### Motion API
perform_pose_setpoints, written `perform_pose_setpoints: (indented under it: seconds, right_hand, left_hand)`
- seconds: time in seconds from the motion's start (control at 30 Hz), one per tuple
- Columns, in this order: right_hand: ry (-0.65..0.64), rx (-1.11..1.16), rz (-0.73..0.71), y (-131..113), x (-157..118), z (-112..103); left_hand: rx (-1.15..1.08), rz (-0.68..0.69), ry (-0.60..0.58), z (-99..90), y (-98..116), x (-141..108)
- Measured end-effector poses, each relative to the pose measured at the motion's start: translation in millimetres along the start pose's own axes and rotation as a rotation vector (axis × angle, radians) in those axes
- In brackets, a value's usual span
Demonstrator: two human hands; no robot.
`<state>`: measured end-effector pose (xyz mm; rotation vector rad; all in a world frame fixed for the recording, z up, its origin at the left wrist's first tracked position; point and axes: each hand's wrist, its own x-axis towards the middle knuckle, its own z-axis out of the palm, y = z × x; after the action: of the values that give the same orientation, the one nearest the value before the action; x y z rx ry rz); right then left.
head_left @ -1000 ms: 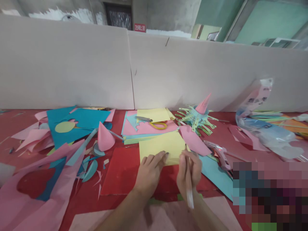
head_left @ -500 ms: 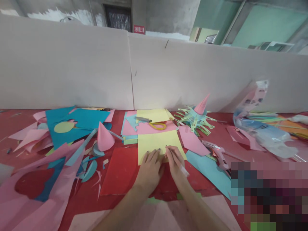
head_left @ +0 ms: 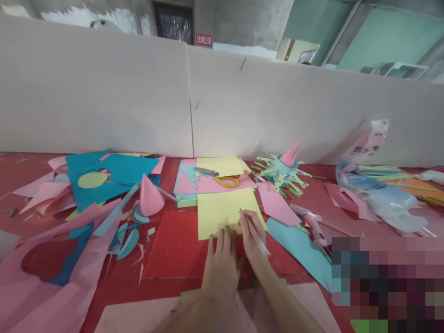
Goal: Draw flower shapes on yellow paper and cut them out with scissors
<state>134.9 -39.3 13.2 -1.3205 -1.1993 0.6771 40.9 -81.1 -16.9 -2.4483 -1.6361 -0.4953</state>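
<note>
Resting with fingertips on the near edge of a yellow sheet [head_left: 222, 210], which lies partly over a red board [head_left: 176, 245], the left hand [head_left: 224, 256] is flat, its fingers slightly spread, gripping nothing. Right hand [head_left: 252, 231]: closed around a slim pen [head_left: 262, 246], its tip at the sheet, right of centre. Beyond the sheet, one pair of yellow-handled scissors [head_left: 225, 181] on stacked paper; to the left, one upright pink cone [head_left: 151, 196]; to the right, one pink glue gun [head_left: 317, 229].
</note>
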Motion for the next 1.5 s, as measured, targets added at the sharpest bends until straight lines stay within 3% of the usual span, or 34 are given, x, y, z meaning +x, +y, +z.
perform_pose_setpoints:
  seconds: [0.23,0.47,0.73,0.93,1.27,1.5]
  right_hand:
    - [-0.057,0.016,-0.025,-1,-6,1]
    - [-0.140,-0.025,0.034,2,-1,1]
    - [-0.135,-0.077,0.047,3,-1,3]
    - [-0.144,-0.084,0.032,4,-1,3]
    - [-0.077,-0.020,0.072,5,1,5]
    - [-0.096,-0.005,0.080,11,3,5]
  left_hand:
    - [0.034,0.074,0.025,-2.8,-4,-1]
    - [0.036,0.063,0.017,-5.3,-10,-7]
    - [0.089,0.035,0.055,-15.0,-17,-16]
    - [0.128,-0.024,0.075,-11.4,-14,-18]
    - [0.164,-0.001,0.065,-7.2,-14,-19]
    - [0.161,-0.004,0.089,-6.6,-12,-18]
